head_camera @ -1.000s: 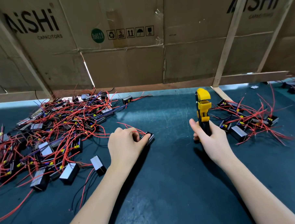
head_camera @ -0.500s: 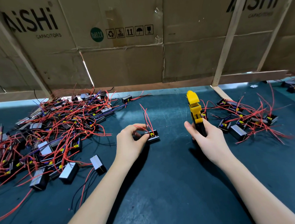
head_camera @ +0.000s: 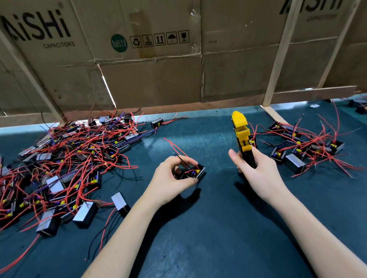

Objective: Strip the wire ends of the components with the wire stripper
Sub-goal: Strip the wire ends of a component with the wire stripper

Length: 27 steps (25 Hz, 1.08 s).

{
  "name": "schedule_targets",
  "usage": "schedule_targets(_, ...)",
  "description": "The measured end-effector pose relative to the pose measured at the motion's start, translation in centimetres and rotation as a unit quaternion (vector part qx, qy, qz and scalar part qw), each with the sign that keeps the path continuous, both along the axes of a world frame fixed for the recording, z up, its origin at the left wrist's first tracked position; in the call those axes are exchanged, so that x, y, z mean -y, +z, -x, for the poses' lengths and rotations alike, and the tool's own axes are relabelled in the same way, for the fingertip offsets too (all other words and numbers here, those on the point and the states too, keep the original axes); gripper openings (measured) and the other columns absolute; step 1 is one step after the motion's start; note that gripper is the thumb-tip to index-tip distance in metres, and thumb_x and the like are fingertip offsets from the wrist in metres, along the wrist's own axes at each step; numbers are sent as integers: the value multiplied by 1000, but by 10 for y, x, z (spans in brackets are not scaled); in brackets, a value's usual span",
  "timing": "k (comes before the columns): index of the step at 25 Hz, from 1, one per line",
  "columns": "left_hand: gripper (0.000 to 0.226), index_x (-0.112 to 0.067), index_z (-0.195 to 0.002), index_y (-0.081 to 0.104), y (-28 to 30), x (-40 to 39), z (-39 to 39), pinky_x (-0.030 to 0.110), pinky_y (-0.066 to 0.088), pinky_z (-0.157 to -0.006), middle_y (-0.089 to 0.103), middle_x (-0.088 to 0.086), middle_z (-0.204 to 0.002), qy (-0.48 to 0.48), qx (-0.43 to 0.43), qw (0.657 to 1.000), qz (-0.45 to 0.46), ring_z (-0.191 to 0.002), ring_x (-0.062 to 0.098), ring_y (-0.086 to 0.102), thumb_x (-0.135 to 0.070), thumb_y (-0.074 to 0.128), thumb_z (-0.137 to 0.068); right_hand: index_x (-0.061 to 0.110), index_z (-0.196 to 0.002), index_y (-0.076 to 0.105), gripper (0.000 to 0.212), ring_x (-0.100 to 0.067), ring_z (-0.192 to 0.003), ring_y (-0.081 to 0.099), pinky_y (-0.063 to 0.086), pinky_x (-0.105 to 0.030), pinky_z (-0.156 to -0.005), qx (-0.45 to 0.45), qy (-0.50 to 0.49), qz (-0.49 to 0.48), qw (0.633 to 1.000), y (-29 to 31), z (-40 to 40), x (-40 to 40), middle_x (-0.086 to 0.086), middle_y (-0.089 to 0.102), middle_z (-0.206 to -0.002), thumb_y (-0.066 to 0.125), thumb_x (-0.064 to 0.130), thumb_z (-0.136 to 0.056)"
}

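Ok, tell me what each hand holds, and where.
Left hand pinches a component by its body. Right hand grips the wire stripper by its black handles.

Two hands are in view, the left hand (head_camera: 169,179) holding one component (head_camera: 193,172) and the right hand (head_camera: 256,171) holding one wire stripper (head_camera: 242,139). Two heaps of components lie on the mat, a left heap (head_camera: 61,165) too tangled to count and a right heap (head_camera: 305,146) of about ten.

Small black component (head_camera: 195,172) with red wires, yellow-and-black wire stripper (head_camera: 242,139) upright, both held above mat

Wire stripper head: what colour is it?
Yellow; the stripper shows best in the head view.
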<state>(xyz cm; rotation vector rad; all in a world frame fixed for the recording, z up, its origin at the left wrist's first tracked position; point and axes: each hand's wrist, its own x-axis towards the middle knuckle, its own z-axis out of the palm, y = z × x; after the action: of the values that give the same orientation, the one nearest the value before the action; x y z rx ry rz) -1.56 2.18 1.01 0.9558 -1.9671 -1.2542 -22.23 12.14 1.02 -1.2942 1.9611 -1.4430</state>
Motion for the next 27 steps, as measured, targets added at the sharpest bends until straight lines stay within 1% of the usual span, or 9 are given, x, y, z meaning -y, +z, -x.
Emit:
schedule_targets(2, 25, -16, -90, 72, -2, -2, 1, 37, 51, -88, 71, 11, -98, 25, 1, 999, 26, -88, 24, 66, -14, 87, -71, 5, -84, 50, 61, -15, -63, 44, 36, -33, -63, 3, 1, -3, 1000, 1, -1, 0, -22, 55, -78, 58, 65, -81)
schedule_targets(5, 6, -9, -82, 73, -3, -1, 2, 36, 52, -82, 73, 12, -86, 55, -39, 998, 17, -76, 23, 64, -8, 79, -80, 5, -83, 50, 63, -15, -63, 43, 36, -33, -63, 2, 2, -8, 1000, 1, -1, -1, -22, 54, -78, 57, 68, -79)
schedule_targets(9, 7, -11, -82, 76, 1, 1, 0, 20, 52, -70, 76, 8, -83, 50, -124, 988, -76, -76, 13, 68, -4, 75, -81, 4, -84, 49, 64, -16, -63, 43, 36, -34, -63, 3, 5, -8, 1000, 2, -1, -1, -22, 54, -79, 57, 68, -80)
schedule_targets(14, 10, -17, -76, 80, 7, 3, 1, 11, 47, -62, 76, -4, -83, 46, -256, 939, -226, -65, 0, 62, -18, 73, -69, 3, -84, 50, 60, -14, -63, 42, 35, -33, -63, 9, 9, 0, 1000, 2, -2, -1, -23, 53, -77, 60, 63, -83)
schedule_targets(18, 6, -13, -90, 72, 7, 2, 0, 17, 50, -64, 77, 2, -92, 65, -237, 954, -168, -72, 7, 65, -13, 67, -87, 3, -85, 50, 62, -15, -63, 42, 35, -33, -63, 9, 10, 2, 1000, 1, -1, -1, -23, 52, -77, 59, 64, -81)
schedule_targets(20, 5, -14, -88, 71, 7, 2, 0, 24, 51, -73, 76, 0, -83, 102, -231, 959, -131, -74, 10, 65, -13, 66, -89, 4, -83, 50, 62, -14, -62, 41, 35, -32, -62, 8, 10, 3, 1000, 1, -2, 0, -20, 50, -73, 59, 65, -80)
schedule_targets(22, 8, -15, -83, 72, 8, 3, -1, 19, 48, -73, 71, -6, -74, 127, -221, 965, -66, -71, 7, 61, -11, 67, -89, 7, -80, 51, 62, -12, -58, 38, 33, -28, -59, 3, 0, 3, 1000, 0, -2, 0, -7, 44, -63, 58, 69, -77)
schedule_targets(24, 13, -17, -78, 73, 10, 3, -2, 11, 44, -69, 67, -5, -73, 136, -210, 968, -17, -68, 5, 56, -10, 69, -88, 14, -77, 52, 56, -12, -57, 44, 37, -29, -58, -62, -42, -4, 997, 0, 0, 0, 9, 49, -59, 58, 70, -75)
schedule_targets(27, 17, -21, -73, 73, 11, 0, -1, 5, 38, -59, 63, 4, -75, 150, -203, 968, 3, -67, 7, 47, -11, 73, -86, 16, -87, 57, 54, -25, -79, 59, 42, -39, -74, -308, -158, -60, 936, -2, 6, 0, 2, 63, -77, 56, 69, -76)
